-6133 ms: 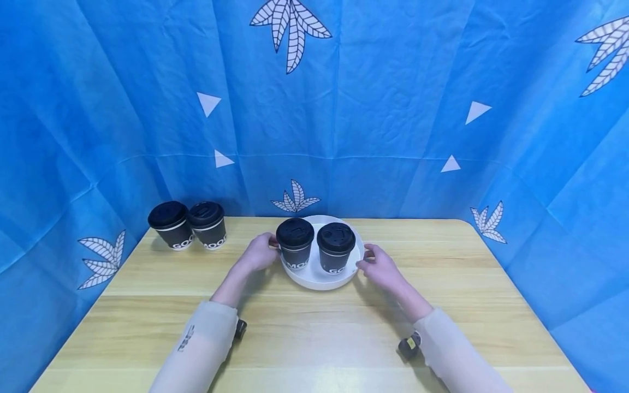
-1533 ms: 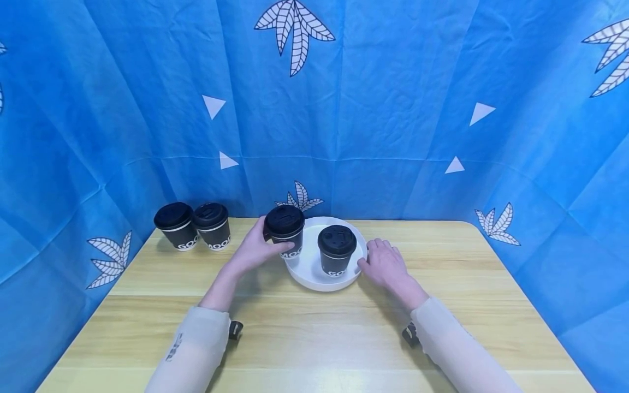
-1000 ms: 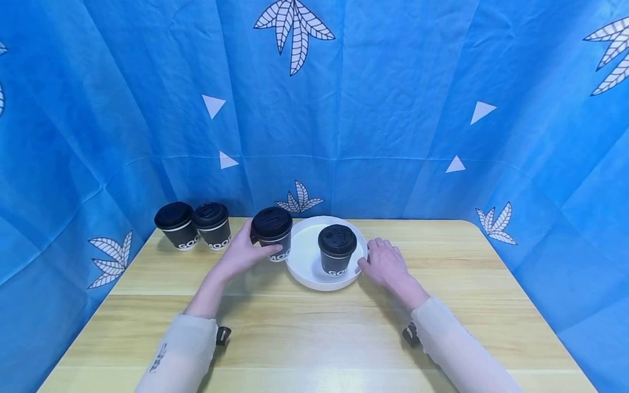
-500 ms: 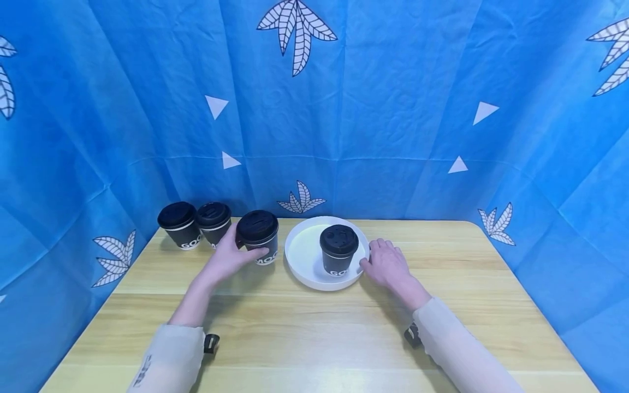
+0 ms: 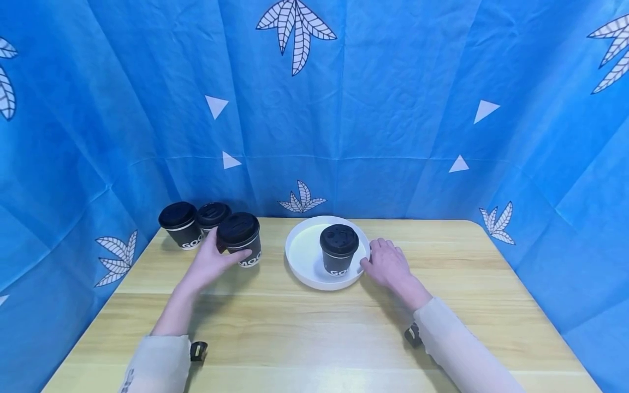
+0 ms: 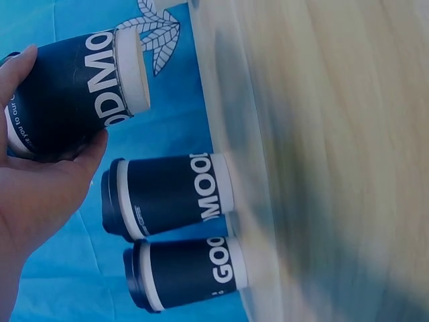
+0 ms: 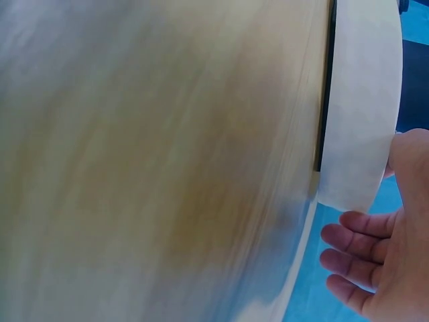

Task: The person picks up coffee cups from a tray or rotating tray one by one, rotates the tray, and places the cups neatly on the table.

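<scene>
A black paper coffee cup with a dark lid (image 5: 248, 251) is gripped by my left hand (image 5: 208, 262), thumb on its near side. In the left wrist view, this lidded cup (image 6: 67, 87) hangs above the table, its pale base showing. My right hand (image 5: 390, 267) holds the right rim of a white round tray (image 5: 302, 267). From the right wrist, the thumb lies behind the tray wall (image 7: 362, 100), with loosely bent fingers (image 7: 362, 241) at its outer side. A second lidded cup (image 5: 338, 254) stands upright on the tray, right of its middle.
Two more lidded cups, the outer one (image 5: 181, 226) and the inner one (image 5: 212, 214), stand side by side at the table's back left. The held cup partly hides the inner one. A blue patterned curtain (image 5: 383, 136) hangs behind the wooden table (image 5: 314, 338).
My left hand has taken a cup off the tray's left side and carried it leftward, close to the two standing cups. My right hand has stayed at the tray's right rim.
</scene>
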`<state>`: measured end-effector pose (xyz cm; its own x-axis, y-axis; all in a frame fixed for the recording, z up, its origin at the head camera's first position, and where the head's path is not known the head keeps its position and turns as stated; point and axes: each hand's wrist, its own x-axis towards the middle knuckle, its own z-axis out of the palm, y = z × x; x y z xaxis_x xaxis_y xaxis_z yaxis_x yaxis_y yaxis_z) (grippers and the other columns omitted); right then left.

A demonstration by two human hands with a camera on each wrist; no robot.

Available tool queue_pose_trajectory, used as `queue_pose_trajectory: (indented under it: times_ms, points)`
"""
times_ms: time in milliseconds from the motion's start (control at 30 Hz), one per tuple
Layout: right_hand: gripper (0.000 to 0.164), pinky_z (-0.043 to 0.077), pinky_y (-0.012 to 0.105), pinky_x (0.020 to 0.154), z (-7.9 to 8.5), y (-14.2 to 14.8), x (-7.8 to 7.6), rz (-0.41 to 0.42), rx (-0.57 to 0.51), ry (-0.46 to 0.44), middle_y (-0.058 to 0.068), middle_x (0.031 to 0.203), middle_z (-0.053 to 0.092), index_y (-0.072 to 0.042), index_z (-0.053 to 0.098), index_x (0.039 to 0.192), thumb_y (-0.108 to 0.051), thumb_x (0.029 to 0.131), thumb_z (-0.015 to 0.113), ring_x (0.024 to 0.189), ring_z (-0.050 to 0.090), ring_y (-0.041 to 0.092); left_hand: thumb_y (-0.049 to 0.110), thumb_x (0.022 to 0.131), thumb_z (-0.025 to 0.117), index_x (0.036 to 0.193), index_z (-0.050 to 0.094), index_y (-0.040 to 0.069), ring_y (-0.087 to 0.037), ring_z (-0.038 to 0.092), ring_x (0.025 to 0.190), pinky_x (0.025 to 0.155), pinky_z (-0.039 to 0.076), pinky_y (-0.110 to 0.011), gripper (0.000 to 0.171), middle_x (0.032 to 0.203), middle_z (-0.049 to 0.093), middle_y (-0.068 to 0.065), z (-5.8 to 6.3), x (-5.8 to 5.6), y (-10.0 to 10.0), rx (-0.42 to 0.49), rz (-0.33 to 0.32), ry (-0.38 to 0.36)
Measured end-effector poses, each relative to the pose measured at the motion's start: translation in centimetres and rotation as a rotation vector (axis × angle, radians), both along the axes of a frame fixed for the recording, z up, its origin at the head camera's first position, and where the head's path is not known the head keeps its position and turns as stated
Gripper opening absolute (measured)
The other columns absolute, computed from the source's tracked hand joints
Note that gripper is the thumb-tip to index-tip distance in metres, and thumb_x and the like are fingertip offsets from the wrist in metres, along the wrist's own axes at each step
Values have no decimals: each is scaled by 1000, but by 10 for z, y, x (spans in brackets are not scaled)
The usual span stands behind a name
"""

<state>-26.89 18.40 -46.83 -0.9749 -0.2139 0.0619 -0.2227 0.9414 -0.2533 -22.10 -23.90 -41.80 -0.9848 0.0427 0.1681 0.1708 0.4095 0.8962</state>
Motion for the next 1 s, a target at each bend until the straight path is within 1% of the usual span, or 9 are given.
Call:
queue_pose_trajectory:
  times_ms: [67, 200, 300, 433, 633, 733, 867, 900, 1000]
  points:
    - [52, 48, 52, 96, 1, 0, 0, 2, -2, -3, 19, 122, 59, 4, 57, 129, -37, 98, 59, 113, 54, 36, 15, 88, 85, 156, 34, 4, -32, 49, 138, 120, 37, -50, 86, 149, 51, -19, 0, 1, -3, -2, 8, 5]
    - [52, 48, 53, 98, 2, -1, 1, 2, -1, -9, 20, 124, 59, 5, 56, 130, -37, 98, 59, 114, 54, 36, 16, 88, 84, 155, 34, 4, -30, 51, 135, 113, 42, -29, 85, 148, 51, -17, -2, 5, -11, -12, 34, 8]
    - [52, 48, 53, 97, 3, -1, 1, 0, 3, -10, 20, 124, 59, 4, 57, 129, -37, 98, 59, 113, 54, 36, 19, 89, 84, 154, 34, 2, -30, 52, 134, 104, 42, -19, 84, 147, 51, -18, -2, 9, -17, -34, 60, 6]
    - [51, 48, 52, 96, 3, -1, 1, 1, 2, -16, 19, 122, 59, 4, 57, 128, -37, 98, 59, 111, 54, 35, 22, 90, 83, 153, 33, 0, -32, 52, 134, 103, 43, -21, 83, 145, 51, -19, 0, 13, -27, -66, 88, 0]
    - [50, 48, 51, 96, 2, -1, -1, -5, 2, -16, 19, 121, 59, 4, 57, 127, -37, 98, 59, 110, 53, 35, 21, 89, 84, 157, 31, 3, -28, 50, 133, 98, 41, -12, 88, 149, 49, -17, 0, 18, -41, -89, 111, 26]
    - [51, 48, 52, 96, 1, -1, -2, -7, 4, -17, 19, 121, 59, 4, 56, 128, -37, 98, 59, 111, 53, 35, 19, 87, 85, 155, 33, 1, -19, 52, 127, 94, 42, -9, 87, 146, 51, -18, -3, 21, -48, -115, 137, 47]
    - [50, 48, 51, 95, 0, -1, -2, -4, 5, -16, 18, 120, 59, 4, 57, 127, -37, 98, 59, 110, 54, 35, 15, 85, 87, 151, 39, -1, -4, 51, 117, 91, 42, -9, 83, 141, 54, -18, -5, 22, -57, -147, 180, 72]
    - [49, 48, 51, 94, 0, -1, -2, -5, 6, -15, 18, 119, 59, 3, 57, 126, -37, 98, 59, 109, 53, 35, 14, 84, 87, 150, 40, -1, -2, 50, 114, 91, 42, -10, 82, 140, 54, -18, -6, 23, -60, -155, 192, 78]
    - [47, 48, 51, 93, 0, -1, -3, -4, 5, -12, 17, 117, 59, 2, 57, 124, -37, 98, 58, 108, 53, 34, 11, 82, 88, 147, 43, -2, 0, 51, 110, 91, 42, -13, 80, 136, 57, -17, -7, 24, -65, -158, 217, 89]
